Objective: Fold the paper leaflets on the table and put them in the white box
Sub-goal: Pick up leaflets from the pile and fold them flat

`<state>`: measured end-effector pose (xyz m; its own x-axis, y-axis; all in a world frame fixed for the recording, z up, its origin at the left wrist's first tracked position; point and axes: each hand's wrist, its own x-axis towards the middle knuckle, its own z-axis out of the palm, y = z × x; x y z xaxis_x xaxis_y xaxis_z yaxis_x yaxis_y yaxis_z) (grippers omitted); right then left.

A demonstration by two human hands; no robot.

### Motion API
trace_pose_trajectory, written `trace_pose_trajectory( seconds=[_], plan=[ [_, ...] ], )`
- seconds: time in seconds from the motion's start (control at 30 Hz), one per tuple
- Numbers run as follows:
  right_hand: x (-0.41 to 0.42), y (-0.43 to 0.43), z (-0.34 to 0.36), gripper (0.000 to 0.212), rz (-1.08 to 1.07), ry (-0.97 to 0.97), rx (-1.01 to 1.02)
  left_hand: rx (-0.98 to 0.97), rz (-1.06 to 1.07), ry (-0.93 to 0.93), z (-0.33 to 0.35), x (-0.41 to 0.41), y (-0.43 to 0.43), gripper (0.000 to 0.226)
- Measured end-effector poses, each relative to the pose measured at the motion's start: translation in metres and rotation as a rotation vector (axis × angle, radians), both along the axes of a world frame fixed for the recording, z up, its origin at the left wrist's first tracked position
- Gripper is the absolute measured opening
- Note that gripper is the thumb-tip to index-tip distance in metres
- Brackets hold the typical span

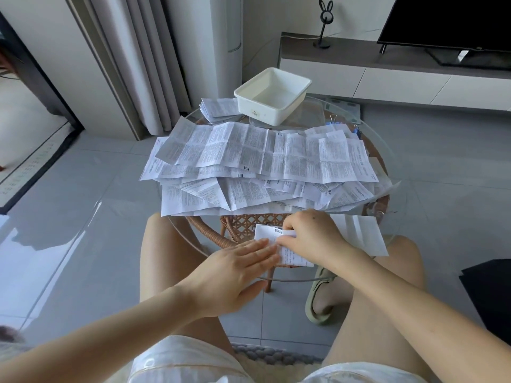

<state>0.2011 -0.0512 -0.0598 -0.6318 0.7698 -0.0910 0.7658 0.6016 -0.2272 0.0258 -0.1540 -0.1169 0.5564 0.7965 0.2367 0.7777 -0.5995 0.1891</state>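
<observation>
Pinching the fold of one paper leaflet (266,233) with the curled right hand (312,239) at the near edge of the glass table (315,113). Pressing the same leaflet flat with the straight-fingered left hand (237,272), nothing clasped.

Judged early in the task: folding of this one leaflet under way, not yet boxed. Heaped across the middle of the table, a large pile of unfolded leaflets (262,161), overlapping and reaching towards both side edges, all left to fold. Near the far left edge, just beside the box, a small stack of folded leaflets (218,109), apparently done but not yet put in.

At the far edge, the white box (260,111), upright and open-topped. Inside bare as far as visible, no leaflet in it. At the near right edge, one blank white sheet (359,233), just beside the right hand.
</observation>
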Motion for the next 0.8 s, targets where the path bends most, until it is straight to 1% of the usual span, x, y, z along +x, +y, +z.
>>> trace_pose_trajectory(
  seconds=[0.03, 0.1, 0.17, 0.23, 0.3, 0.37, 0.5, 0.63, 0.8],
  plan=[
    [-0.0009, 0.0001, 0.0001, 0.042, 0.000, -0.013, 0.004, 0.010, -0.005, 0.017, -0.0003, 0.0001, 0.0000, 0.048],
    [-0.0018, 0.0006, -0.0004, 0.044, -0.006, -0.021, 0.001, 0.032, 0.012, 0.064, -0.0011, 0.0003, -0.0010, 0.049],
    [-0.0020, 0.0000, -0.0015, 0.040, -0.017, -0.023, -0.011, 0.042, 0.063, 0.088, -0.0021, -0.0001, -0.0023, 0.047],
    [-0.0024, -0.0013, -0.0030, 0.032, -0.022, -0.016, -0.005, 0.038, 0.101, 0.076, -0.0037, -0.0018, -0.0025, 0.045],
    [-0.0023, -0.0023, -0.0043, 0.026, -0.022, -0.009, 0.010, 0.045, 0.102, 0.071, -0.0054, -0.0025, -0.0019, 0.044],
    [-0.0024, -0.0024, -0.0046, 0.024, -0.018, -0.011, 0.017, 0.059, 0.096, 0.085, -0.0059, -0.0021, -0.0011, 0.045],
    [-0.0034, -0.0011, -0.0033, 0.026, -0.001, -0.045, 0.030, 0.062, 0.078, 0.096, -0.0051, -0.0015, -0.0018, 0.049],
    [-0.0047, -0.0011, -0.0029, 0.031, 0.003, -0.073, 0.042, 0.016, 0.049, 0.045, -0.0040, -0.0010, -0.0034, 0.049],
    [-0.0069, -0.0004, -0.0026, 0.039, -0.006, -0.096, 0.056, -0.010, 0.047, 0.099, -0.0076, -0.0027, -0.0048, 0.053]
  ],
)
